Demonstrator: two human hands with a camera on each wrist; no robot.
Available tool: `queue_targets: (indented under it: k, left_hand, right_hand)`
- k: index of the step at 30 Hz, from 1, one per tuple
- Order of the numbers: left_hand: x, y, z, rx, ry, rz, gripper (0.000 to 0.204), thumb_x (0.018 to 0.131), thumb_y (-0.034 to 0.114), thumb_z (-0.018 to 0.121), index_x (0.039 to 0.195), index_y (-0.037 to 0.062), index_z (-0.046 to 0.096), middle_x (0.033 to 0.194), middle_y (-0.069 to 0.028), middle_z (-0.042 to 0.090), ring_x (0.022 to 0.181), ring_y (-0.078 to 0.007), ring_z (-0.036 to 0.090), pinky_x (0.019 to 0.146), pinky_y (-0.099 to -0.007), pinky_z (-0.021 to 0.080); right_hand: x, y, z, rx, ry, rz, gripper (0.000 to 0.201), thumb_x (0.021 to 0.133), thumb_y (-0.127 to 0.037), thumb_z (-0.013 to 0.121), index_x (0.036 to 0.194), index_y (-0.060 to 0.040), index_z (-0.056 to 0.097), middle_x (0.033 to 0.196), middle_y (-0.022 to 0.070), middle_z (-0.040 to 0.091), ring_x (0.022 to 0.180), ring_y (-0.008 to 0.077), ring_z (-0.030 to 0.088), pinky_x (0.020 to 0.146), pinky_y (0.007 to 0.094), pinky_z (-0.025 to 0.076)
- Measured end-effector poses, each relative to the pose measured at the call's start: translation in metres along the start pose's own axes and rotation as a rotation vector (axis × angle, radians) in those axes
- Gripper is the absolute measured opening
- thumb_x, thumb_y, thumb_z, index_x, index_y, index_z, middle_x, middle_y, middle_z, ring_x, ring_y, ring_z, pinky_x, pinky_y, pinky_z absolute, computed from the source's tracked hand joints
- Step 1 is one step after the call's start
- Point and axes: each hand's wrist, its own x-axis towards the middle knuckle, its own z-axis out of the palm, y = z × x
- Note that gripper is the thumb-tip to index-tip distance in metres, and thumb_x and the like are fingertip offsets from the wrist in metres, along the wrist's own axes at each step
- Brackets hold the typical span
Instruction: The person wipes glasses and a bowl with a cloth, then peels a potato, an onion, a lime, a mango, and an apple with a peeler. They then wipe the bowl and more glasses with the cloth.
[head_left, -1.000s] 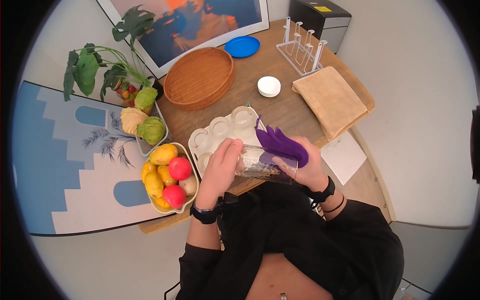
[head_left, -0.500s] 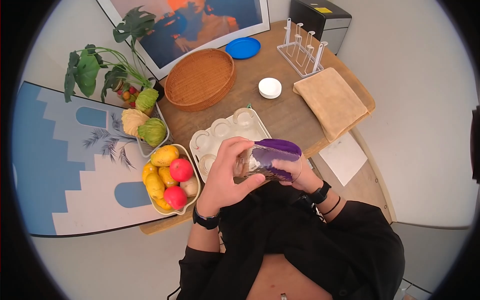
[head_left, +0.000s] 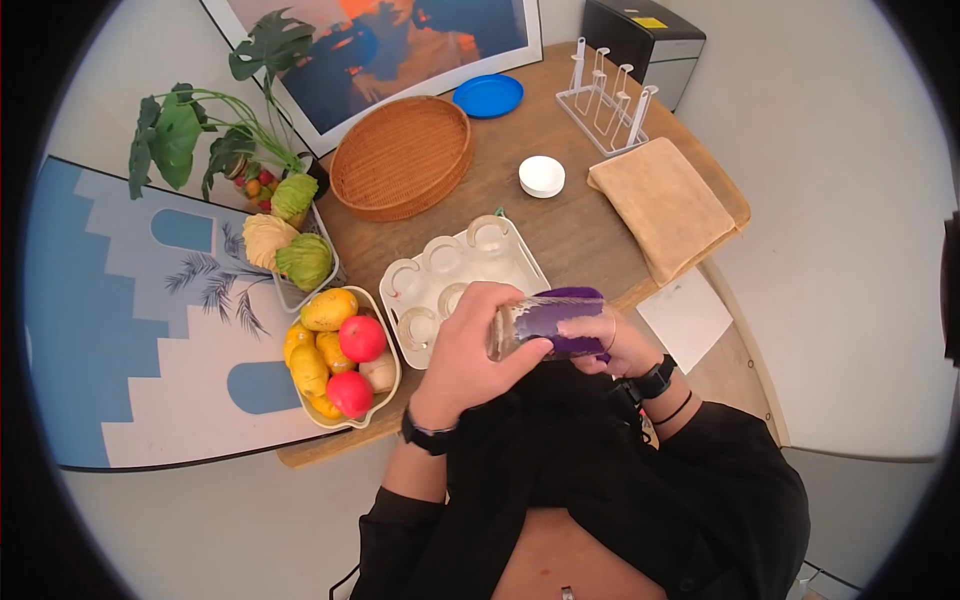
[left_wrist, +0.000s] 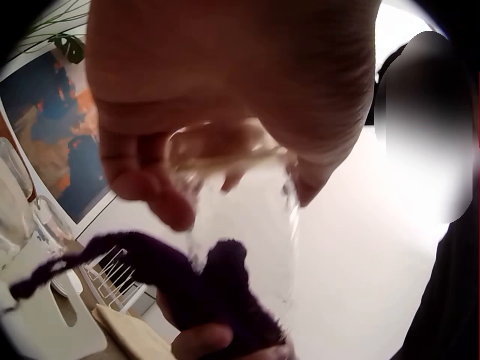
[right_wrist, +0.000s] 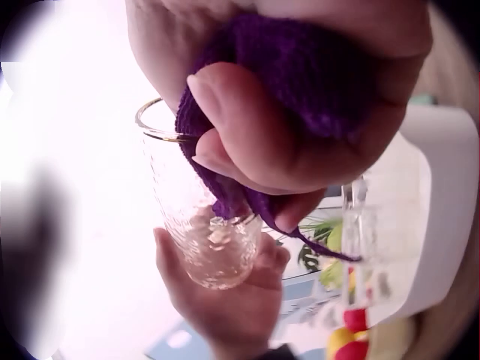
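Observation:
A clear, textured drinking glass [head_left: 512, 328] is held on its side in front of my body. My left hand [head_left: 470, 350] grips it round the base end, thumb on the near side. At the mouth end, my right hand [head_left: 628, 348] holds a bunched purple cloth [head_left: 572, 298] against the glass. The right wrist view shows the fingers curled round the cloth [right_wrist: 300, 67] right at the gold-edged rim [right_wrist: 165, 136]. A loose strand of the cloth hangs free in the left wrist view.
Behind the hands, a white tray [head_left: 520, 262] bears several clear glasses [head_left: 443, 256]. Left of it stands a basket of fruit and vegetables [head_left: 392, 392]. Farther off are a wicker basket [head_left: 400, 160], white bowl [head_left: 541, 177], blue plate [head_left: 488, 96], drying rack [head_left: 608, 100] and folded tan cloth [head_left: 662, 208].
The glass and left hand have shifted slightly right. The purple cloth, earlier fanned out above the glass, is now gathered against its mouth end, and the right hand has turned.

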Motion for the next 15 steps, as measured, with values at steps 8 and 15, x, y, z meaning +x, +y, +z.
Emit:
queue_targets:
  k: [8,15]
  left_hand:
    - [0.010,-0.012,-0.018,-0.559,-0.243,-0.972,0.030,0.095,0.022,0.067,0.116,0.0040,0.057,0.091,-0.0029,0.064,0.075,-0.0094,0.058,0.062,-0.0231,0.047]
    - [0.010,-0.003,0.000,0.125,0.113,0.165,0.031,0.094,0.026,0.069,0.118,0.0094,0.057,0.103,-0.0042,0.063,0.076,-0.0105,0.059,0.063,-0.0215,0.048]
  right_hand:
    - [0.007,0.028,0.000,-0.942,0.335,-0.970,0.048,0.082,-0.018,0.084,0.122,-0.0008,0.062,0.104,0.0120,0.073,0.091,0.0209,0.073,0.080,0.0324,0.057]
    - [0.008,0.004,0.016,-0.264,0.254,-0.448,0.050,0.084,-0.021,0.082,0.125,-0.0008,0.061,0.109,0.0099,0.071,0.092,0.0189,0.070,0.079,0.0339,0.057]
